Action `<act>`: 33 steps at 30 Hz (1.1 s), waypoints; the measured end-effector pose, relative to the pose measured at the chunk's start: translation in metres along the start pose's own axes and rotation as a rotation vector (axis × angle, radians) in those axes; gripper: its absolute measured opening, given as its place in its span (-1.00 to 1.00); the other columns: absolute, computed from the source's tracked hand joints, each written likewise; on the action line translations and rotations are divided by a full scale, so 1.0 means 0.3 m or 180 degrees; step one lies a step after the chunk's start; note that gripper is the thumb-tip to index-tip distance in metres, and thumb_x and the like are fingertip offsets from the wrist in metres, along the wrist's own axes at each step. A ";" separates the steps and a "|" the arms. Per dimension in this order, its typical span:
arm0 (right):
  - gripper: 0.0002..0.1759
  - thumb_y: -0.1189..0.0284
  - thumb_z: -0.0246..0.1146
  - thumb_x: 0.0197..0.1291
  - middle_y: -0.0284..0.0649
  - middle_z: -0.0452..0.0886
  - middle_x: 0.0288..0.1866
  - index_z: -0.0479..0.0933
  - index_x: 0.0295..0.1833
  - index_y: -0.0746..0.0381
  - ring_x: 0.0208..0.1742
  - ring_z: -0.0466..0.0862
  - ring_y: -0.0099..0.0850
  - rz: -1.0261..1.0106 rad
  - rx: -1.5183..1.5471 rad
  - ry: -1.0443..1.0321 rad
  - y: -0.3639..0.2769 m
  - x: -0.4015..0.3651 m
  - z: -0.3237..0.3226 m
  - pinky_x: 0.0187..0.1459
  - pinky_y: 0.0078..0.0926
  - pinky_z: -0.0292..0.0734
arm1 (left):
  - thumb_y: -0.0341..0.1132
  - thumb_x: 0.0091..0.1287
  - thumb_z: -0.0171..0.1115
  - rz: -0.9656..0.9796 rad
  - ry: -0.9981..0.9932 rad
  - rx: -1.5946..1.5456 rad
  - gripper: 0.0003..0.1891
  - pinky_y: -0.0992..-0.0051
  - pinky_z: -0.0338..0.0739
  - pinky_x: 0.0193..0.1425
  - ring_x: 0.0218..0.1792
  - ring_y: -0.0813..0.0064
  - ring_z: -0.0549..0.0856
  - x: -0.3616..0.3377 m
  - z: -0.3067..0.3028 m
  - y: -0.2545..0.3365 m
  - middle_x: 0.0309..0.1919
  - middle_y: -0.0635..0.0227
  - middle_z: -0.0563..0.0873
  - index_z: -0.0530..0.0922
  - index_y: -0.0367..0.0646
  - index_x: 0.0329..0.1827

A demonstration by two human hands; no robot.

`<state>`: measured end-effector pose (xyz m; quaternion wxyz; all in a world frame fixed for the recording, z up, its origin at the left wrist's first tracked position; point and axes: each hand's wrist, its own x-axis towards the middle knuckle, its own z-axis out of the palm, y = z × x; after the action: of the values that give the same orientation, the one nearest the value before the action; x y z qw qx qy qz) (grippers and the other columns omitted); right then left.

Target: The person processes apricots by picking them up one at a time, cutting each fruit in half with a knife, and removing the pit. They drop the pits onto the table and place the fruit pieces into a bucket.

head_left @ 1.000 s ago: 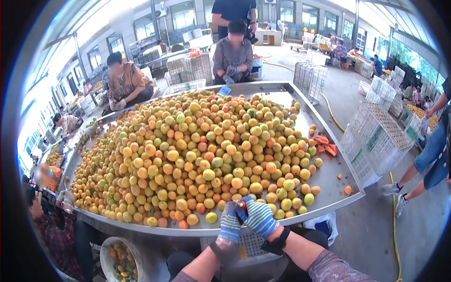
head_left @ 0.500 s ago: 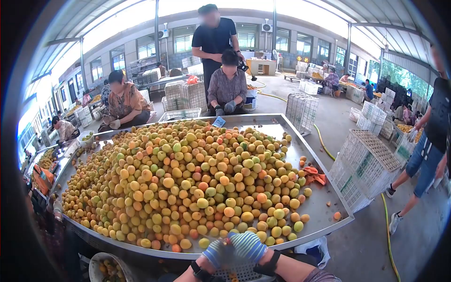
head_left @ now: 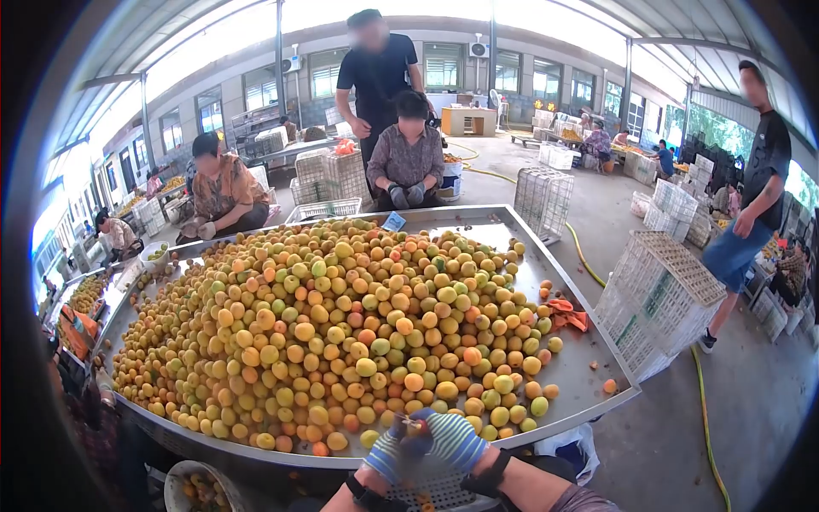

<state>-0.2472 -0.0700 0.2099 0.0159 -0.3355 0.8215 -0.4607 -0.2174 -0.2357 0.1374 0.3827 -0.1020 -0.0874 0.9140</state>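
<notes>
My left hand (head_left: 386, 455) and my right hand (head_left: 454, 441), both in blue-and-white striped gloves, meet at the near edge of a metal table (head_left: 589, 401). Their closed fingers come together on a small reddish apricot (head_left: 415, 425), mostly covered by the fingertips; a blur hides part of the grip. On the table just beyond lies a large heap of yellow, orange and greenish apricots (head_left: 341, 333). Below my hands is a perforated plastic crate (head_left: 448, 491) with a few orange pieces in it.
A bucket of fruit (head_left: 177, 488) stands at the lower left. On the table's right lies an orange glove (head_left: 567, 315). Stacked white crates (head_left: 657, 299) and a yellow hose (head_left: 704, 418) are to the right. People sit across the table; one stands behind them, another walks at right.
My hands stay together, with the fingers shifted slightly and more of the reddish fruit showing. The person at right has moved farther back, and the standing person's arm has lowered.
</notes>
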 end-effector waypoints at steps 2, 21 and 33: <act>-0.45 0.02 0.34 0.17 -0.04 0.70 -0.27 0.49 0.07 0.22 -0.23 0.72 -0.11 0.0113 -0.0029 -0.0049 -0.010 -0.005 -0.013 -0.24 -0.31 0.59 | 0.05 0.33 0.23 0.0979 0.0899 0.1510 -0.63 0.55 0.58 -0.07 -0.29 0.58 0.62 -0.009 0.070 -0.052 -0.29 0.48 0.66 0.55 -0.05 -0.05; -0.73 0.36 0.25 0.31 -0.19 0.68 -0.38 0.53 0.00 0.30 -0.36 0.68 -0.51 0.0515 0.0410 0.0495 0.077 0.007 0.087 -0.32 -0.51 0.56 | -0.16 0.36 0.21 0.2981 0.0452 0.1676 -0.69 0.27 0.45 0.18 -0.04 0.33 0.63 0.030 0.038 -0.020 -0.12 0.30 0.69 0.55 -0.14 0.05; -0.83 0.41 0.29 0.26 -0.45 0.49 -0.52 0.54 -0.14 0.29 -0.60 0.45 -0.63 0.0872 0.2455 0.1454 0.076 0.075 0.071 -0.58 -0.61 0.36 | -0.37 0.35 0.14 0.2501 0.0759 0.2017 -0.69 0.40 0.67 -0.09 -0.18 0.37 0.68 0.048 0.035 -0.032 -0.16 0.22 0.64 0.47 -0.18 0.14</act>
<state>-0.2697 -0.0906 0.1867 0.0188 -0.0836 0.6095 -0.7881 -0.2235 -0.2195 0.1480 0.0300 -0.1097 0.2827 0.9524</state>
